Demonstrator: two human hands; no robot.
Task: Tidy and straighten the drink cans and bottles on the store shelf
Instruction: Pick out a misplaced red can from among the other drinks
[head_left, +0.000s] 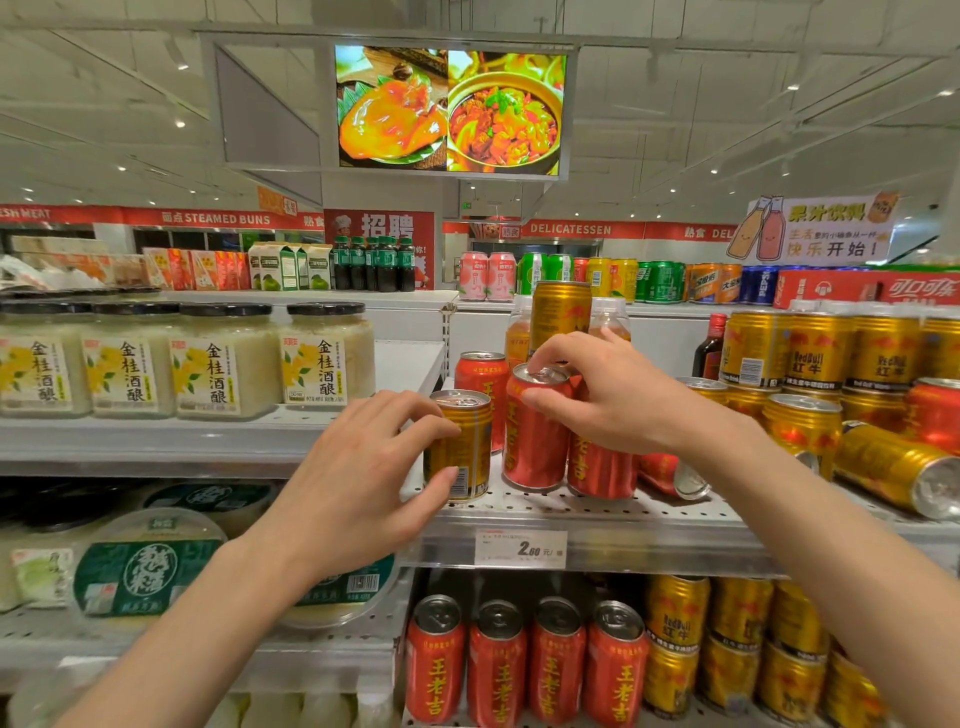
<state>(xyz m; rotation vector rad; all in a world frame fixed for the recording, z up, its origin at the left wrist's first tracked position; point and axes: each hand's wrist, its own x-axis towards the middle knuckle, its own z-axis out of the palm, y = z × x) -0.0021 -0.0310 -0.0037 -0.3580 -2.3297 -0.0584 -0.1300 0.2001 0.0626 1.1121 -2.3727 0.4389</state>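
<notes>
My left hand (363, 467) is wrapped around a short gold can (465, 441) standing upright at the front left of the perforated metal shelf (597, 512). My right hand (608, 400) grips the top of a red can (532, 441) just to the right of it, and that can tilts slightly. Two more red cans stand behind and beside it (480, 379) (602, 467). A red can (670, 474) and a gold can (898, 467) lie on their sides to the right. A tall gold can (558, 317) and orange bottles stand at the back.
Upright and stacked gold cans (815, 353) fill the right of the shelf. Glass jars (223, 358) line the left shelf. Below, rows of red cans (524, 660) and gold cans (737, 644) stand under a price tag (519, 548). Tubs (150, 566) sit lower left.
</notes>
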